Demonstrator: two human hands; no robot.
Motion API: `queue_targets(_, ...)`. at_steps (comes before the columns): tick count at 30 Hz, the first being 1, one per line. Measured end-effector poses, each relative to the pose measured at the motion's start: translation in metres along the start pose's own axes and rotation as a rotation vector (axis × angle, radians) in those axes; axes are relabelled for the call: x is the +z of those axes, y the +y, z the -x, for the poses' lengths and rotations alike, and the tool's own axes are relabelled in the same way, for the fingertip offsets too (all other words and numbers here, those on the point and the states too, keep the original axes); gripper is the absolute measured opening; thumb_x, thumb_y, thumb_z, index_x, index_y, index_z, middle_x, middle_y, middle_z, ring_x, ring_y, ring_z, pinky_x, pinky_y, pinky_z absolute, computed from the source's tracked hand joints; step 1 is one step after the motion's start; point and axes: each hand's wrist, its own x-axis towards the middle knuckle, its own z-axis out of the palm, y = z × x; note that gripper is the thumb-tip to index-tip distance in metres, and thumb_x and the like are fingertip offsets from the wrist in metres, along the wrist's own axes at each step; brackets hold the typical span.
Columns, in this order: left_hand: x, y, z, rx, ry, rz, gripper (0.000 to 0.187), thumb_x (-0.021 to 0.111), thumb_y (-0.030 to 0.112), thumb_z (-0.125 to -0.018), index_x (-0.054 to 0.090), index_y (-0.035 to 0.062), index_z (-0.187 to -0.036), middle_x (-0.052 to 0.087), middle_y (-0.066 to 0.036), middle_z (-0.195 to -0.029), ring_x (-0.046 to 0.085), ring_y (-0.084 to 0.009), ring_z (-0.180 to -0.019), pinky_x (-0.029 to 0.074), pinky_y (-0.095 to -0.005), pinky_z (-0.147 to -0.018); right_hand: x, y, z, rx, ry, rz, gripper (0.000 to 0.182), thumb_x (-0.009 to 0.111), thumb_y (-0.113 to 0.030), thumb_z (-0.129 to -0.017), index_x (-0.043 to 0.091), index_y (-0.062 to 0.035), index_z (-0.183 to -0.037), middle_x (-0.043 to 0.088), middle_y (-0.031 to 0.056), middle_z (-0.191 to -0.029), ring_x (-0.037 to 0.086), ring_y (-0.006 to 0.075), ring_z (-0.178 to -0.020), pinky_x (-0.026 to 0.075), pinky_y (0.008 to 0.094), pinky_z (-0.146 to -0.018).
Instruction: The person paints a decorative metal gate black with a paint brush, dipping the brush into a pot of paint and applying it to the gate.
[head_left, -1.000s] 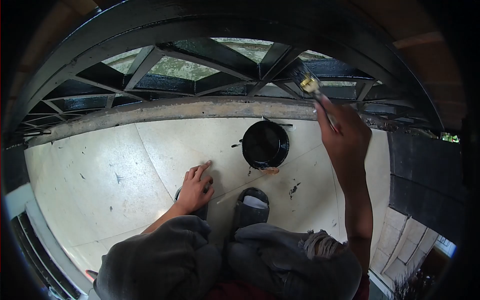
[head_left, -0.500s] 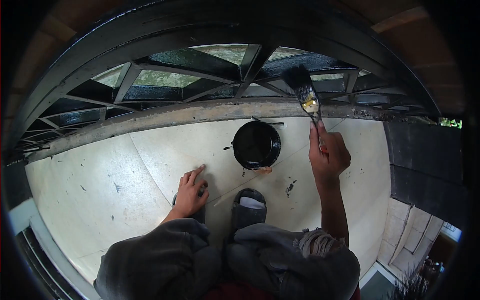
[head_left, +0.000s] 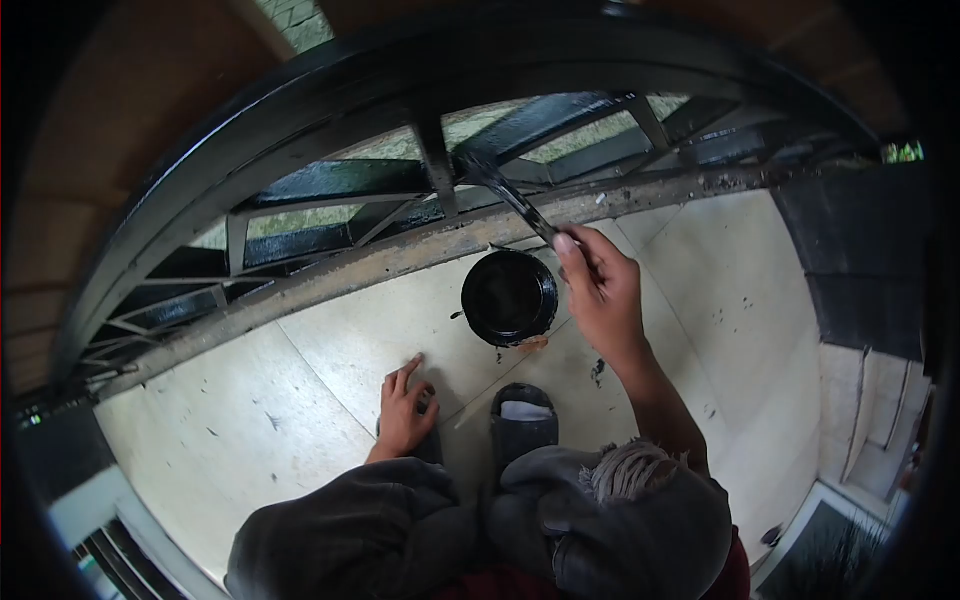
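Observation:
My right hand (head_left: 607, 292) is closed around the handle of a paintbrush (head_left: 527, 210), which slants up and to the left. Its dark bristles are at the bars of a black metal grille (head_left: 437, 160), beside an upright bar; whether they touch is hard to tell. Just left of that hand, a round pot (head_left: 468, 303) with black paint in it stands on the floor. My left hand (head_left: 403, 412) hangs in front of my knee with fingers apart, holding nothing.
Pale floor tiles (head_left: 330, 340) carry black paint spots. A worn sill (head_left: 300, 293) runs beneath the grille. My sandalled foot (head_left: 525, 420) is close below the pot. Dark wall panels (head_left: 850, 265) stand at the right.
My right hand has brought the paintbrush leftward, from right of the pot to above it, and the brush now shows edge-on. The whole view has tilted. My left hand keeps its pose.

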Motion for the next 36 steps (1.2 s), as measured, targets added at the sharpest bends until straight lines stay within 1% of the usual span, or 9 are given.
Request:
queue_targets(3, 0.003, 0.000, -0.001, 0.016, -0.010, -0.022, 0.020, 0.072, 0.011, -0.076, 0.069, 0.0064, -0.095, 0.049, -0.015, -0.148, 0.046, -0.0391, -0.126, 0.041, -0.0463, -0.107, 0.005, 0.007, -0.015, -0.140, 0.011, -0.029, 0.025, 0.061, -0.022, -0.104, 0.068, 0.0023, -0.103, 0.051, -0.0032, -0.063, 0.038, 0.0015, -0.053, 0.033, 0.0225, -0.048)
queue_targets(5, 0.003, 0.001, 0.001, 0.020, -0.010, -0.030, 0.020, 0.072, 0.011, -0.077, 0.069, 0.0062, -0.095, 0.049, -0.015, -0.148, 0.045, -0.0392, -0.126, 0.041, -0.0466, -0.107, -0.005, 0.008, -0.016, 0.211, -0.036, -0.313, 0.030, 0.058, -0.026, -0.106, 0.067, 0.0014, -0.099, 0.047, -0.0034, -0.061, 0.040, 0.0023, -0.050, 0.034, 0.0221, -0.046)
queue_targets(7, 0.004, 0.000, -0.001, -0.004, -0.017, -0.011, 0.020, 0.071, 0.010, -0.077, 0.069, 0.0061, -0.096, 0.048, -0.016, -0.148, 0.044, -0.0391, -0.127, 0.041, -0.0468, -0.107, -0.009, 0.021, 0.002, 0.128, 0.047, -0.295, 0.035, 0.057, -0.031, -0.106, 0.065, 0.0003, -0.094, 0.044, -0.0039, -0.059, 0.040, 0.0029, -0.046, 0.032, 0.0225, -0.042)
queue_targets(11, 0.005, 0.002, -0.001, -0.014, -0.021, -0.033, 0.020, 0.071, 0.010, -0.077, 0.069, 0.0067, -0.097, 0.047, -0.015, -0.149, 0.044, -0.0391, -0.127, 0.041, -0.0469, -0.106, -0.021, 0.032, 0.019, 0.425, 0.215, -0.502, 0.034, 0.062, -0.034, -0.103, 0.065, -0.0011, -0.094, 0.045, -0.0029, -0.057, 0.037, 0.0026, -0.040, 0.026, 0.0240, -0.035)
queue_targets(17, 0.006, 0.003, -0.001, -0.036, -0.036, -0.039, 0.019, 0.071, 0.010, -0.078, 0.068, 0.0076, -0.097, 0.046, -0.015, -0.150, 0.044, -0.0393, -0.127, 0.041, -0.0469, -0.106, 0.008, 0.046, -0.006, 0.490, -0.119, -0.687, 0.029, 0.066, -0.030, -0.101, 0.061, -0.0050, -0.087, 0.037, -0.0067, -0.059, 0.027, 0.0015, -0.045, 0.018, 0.0232, -0.040)
queue_targets(20, 0.006, 0.004, -0.001, -0.023, -0.030, -0.066, 0.018, 0.071, 0.010, -0.078, 0.068, 0.0077, -0.096, 0.046, -0.015, -0.150, 0.044, -0.0393, -0.127, 0.041, -0.0469, -0.106, 0.012, 0.058, 0.004, 0.603, 0.106, -0.644, 0.029, 0.066, -0.030, -0.101, 0.062, -0.0041, -0.089, 0.038, -0.0067, -0.059, 0.027, 0.0018, -0.044, 0.018, 0.0234, -0.040)
queue_targets(27, 0.006, 0.006, -0.002, -0.012, -0.043, -0.061, 0.018, 0.071, 0.011, -0.078, 0.068, 0.0081, -0.095, 0.046, -0.015, -0.150, 0.043, -0.0396, -0.127, 0.040, -0.0477, -0.107, 0.009, 0.051, 0.006, 0.535, 0.045, -0.721, 0.031, 0.069, -0.031, -0.099, 0.063, -0.0034, -0.086, 0.038, -0.0053, -0.059, 0.028, 0.0022, -0.042, 0.022, 0.0241, -0.039)
queue_targets(31, 0.009, 0.003, -0.004, -0.005, -0.016, -0.067, 0.017, 0.071, 0.010, -0.077, 0.069, 0.0078, -0.093, 0.047, -0.016, -0.149, 0.042, -0.0395, -0.129, 0.039, -0.0474, -0.107, -0.011, 0.071, 0.008, 0.597, 0.287, -0.490, 0.035, 0.072, -0.034, -0.097, 0.062, -0.0036, -0.082, 0.037, -0.0065, -0.055, 0.030, 0.0021, -0.042, 0.021, 0.0223, -0.039)
queue_targets(36, 0.009, 0.006, -0.002, -0.044, -0.039, -0.026, 0.016, 0.071, 0.010, -0.077, 0.069, 0.0073, -0.092, 0.048, -0.017, -0.148, 0.041, -0.0394, -0.131, 0.037, -0.0474, -0.108, -0.043, 0.064, 0.010, 0.493, 0.207, -0.273, 0.036, 0.075, -0.036, -0.093, 0.068, -0.0006, -0.091, 0.045, -0.0065, -0.056, 0.039, 0.0013, -0.048, 0.027, 0.0228, -0.042)
